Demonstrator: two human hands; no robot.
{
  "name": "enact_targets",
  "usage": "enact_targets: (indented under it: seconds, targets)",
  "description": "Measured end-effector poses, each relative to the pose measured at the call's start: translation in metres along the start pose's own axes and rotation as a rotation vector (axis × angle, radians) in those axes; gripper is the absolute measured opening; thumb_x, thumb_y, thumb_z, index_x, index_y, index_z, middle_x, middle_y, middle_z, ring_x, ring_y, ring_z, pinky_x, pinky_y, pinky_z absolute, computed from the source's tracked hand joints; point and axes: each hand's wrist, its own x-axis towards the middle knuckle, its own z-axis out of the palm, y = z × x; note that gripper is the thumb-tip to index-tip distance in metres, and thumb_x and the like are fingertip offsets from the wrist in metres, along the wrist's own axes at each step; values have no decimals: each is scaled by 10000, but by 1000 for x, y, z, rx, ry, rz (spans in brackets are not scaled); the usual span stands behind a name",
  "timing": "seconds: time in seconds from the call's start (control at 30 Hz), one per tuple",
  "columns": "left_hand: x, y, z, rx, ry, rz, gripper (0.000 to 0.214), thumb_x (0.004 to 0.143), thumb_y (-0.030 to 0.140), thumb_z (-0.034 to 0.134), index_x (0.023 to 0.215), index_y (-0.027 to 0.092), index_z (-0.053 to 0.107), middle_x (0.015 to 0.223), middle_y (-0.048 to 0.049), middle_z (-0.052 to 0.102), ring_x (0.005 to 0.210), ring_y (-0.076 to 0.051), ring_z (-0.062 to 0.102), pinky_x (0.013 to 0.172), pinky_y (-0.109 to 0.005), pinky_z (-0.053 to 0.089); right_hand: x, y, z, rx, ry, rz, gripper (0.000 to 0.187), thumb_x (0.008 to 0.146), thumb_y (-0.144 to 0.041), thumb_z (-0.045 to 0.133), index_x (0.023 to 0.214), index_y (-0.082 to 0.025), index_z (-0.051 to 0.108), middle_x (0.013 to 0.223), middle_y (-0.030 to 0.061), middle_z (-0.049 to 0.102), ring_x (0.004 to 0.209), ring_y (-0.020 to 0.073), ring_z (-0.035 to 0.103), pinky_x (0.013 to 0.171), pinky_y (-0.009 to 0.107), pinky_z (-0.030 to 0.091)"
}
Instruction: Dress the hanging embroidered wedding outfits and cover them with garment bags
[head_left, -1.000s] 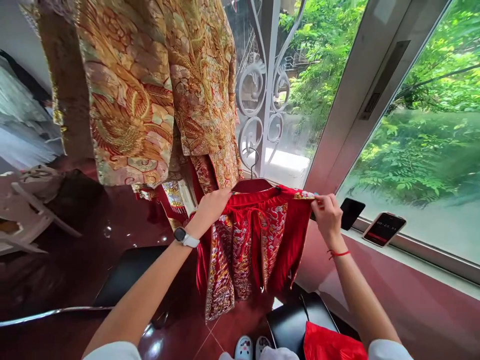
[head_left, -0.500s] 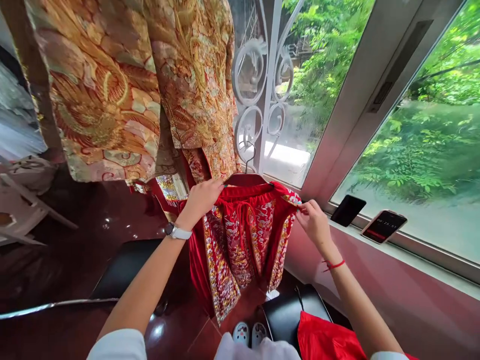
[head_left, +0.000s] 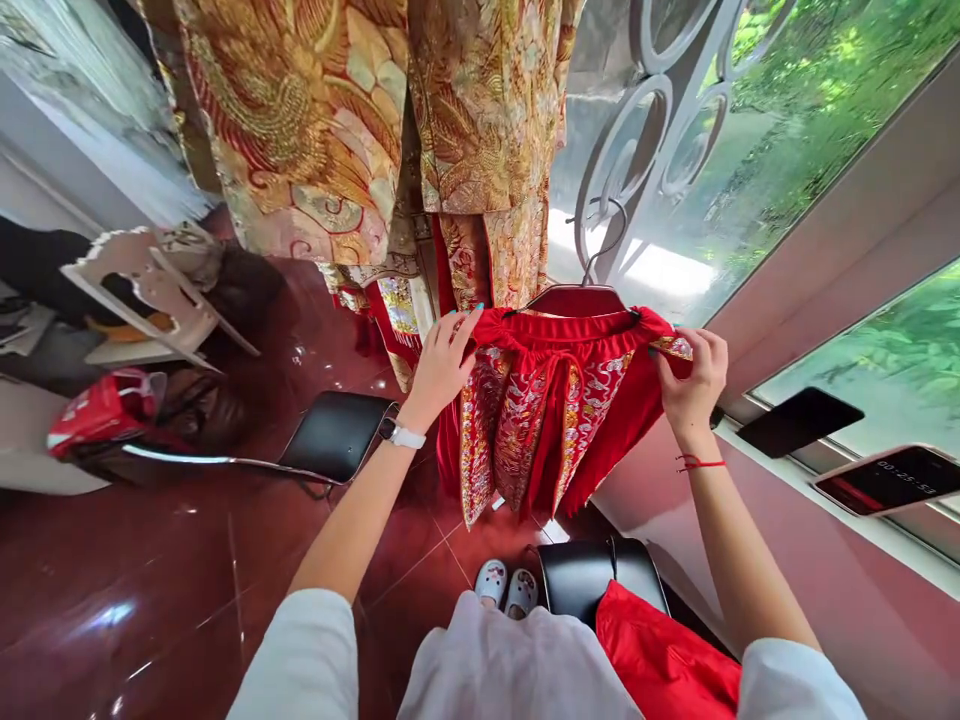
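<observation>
A red skirt (head_left: 544, 400) with gold and silver embroidered panels hangs in front of me. Its gathered waistband has a red drawstring tied in the middle. A dark hanger (head_left: 576, 298) with a metal hook shows just above the waistband. At the skirt's upper left, my left hand (head_left: 445, 368) is closed on the waist edge, fingers on top and thumb partly hidden. My right hand (head_left: 694, 380) pinches the upper right edge between thumb and fingers, with the cloth spread between both hands.
Gold embroidered garments (head_left: 315, 140) hang behind, left of the scrolled window grille (head_left: 630, 140). Two phones stand on the sill (head_left: 780, 490) at right. Black seats (head_left: 337, 435) stand left and near my feet; red cloth (head_left: 667, 650) drapes the nearer one. A white chair (head_left: 157, 290) is farther left.
The view has tilted down and shifted left. Both hands still hold the skirt; its right side now flares farther outward, and my left fingers are more spread along the waist.
</observation>
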Motion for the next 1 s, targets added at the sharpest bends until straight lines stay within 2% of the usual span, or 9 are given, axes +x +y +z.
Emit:
enact_targets:
  seconds: [0.13,0.23,0.33,0.43,0.53,0.63,0.7,0.83,1.0]
  targets:
    - [-2,2,-16,-103,-96,44,670,957,119,478,1564,307,263,1528,-96,440,1423,-263,426,1213,-510,356,-9,-15,-5,-36,39,3,446,782,-324,697,1204,-210,610,1199,125,569,1161,325,540,1031,536,440]
    - [-13,24,-11,-51,126,-186,520,946,198,566,1446,258,437,1461,-141,471,1417,-315,412,1196,-562,333,-34,-35,-2,10,92,84,347,818,-321,643,1140,-197,616,1131,137,597,1117,324,559,1009,540,444]
    - [-25,51,8,-139,341,-434,304,965,243,533,1265,198,542,1281,-159,574,1246,-288,547,1088,-498,443,-52,-48,17,255,-110,253,325,867,-408,593,1125,-211,599,1058,107,649,982,270,608,901,455,508]
    - [-28,62,24,-328,401,-549,235,988,263,436,1164,194,577,1190,-139,641,1107,-243,611,983,-415,496,-46,-48,26,462,-316,355,294,853,-488,592,949,-210,601,832,38,644,744,200,575,692,337,502]
    - [-23,49,21,-556,256,-601,272,960,358,454,976,178,658,952,-89,709,923,-231,648,850,-367,521,-21,-41,6,363,-334,264,200,832,-402,589,835,-203,615,731,21,627,685,191,539,649,314,453]
    - [-11,25,6,-843,36,-564,377,853,522,585,815,162,695,765,-48,697,755,-211,631,694,-317,509,7,-36,-25,186,-111,181,137,811,-287,569,889,-207,649,809,34,661,743,209,571,702,324,456]
    - [-2,11,-5,-969,-4,-556,445,771,602,663,795,160,706,729,-36,692,705,-200,620,634,-296,488,23,-32,-36,130,-15,155,106,796,-270,578,866,-214,635,808,30,645,740,206,566,707,327,453]
    - [13,-4,-21,-1013,-61,-560,512,670,662,745,765,161,706,686,-29,687,625,-172,596,573,-272,470,37,-16,-29,71,-89,85,87,797,-309,599,812,-224,615,864,52,612,829,231,559,790,385,470]
    - [13,-8,-22,-921,-90,-501,509,676,672,741,735,168,694,681,-27,687,607,-158,596,571,-261,481,24,9,-16,174,-190,75,198,810,-409,596,756,-220,612,1253,118,593,1186,318,512,1016,528,411]
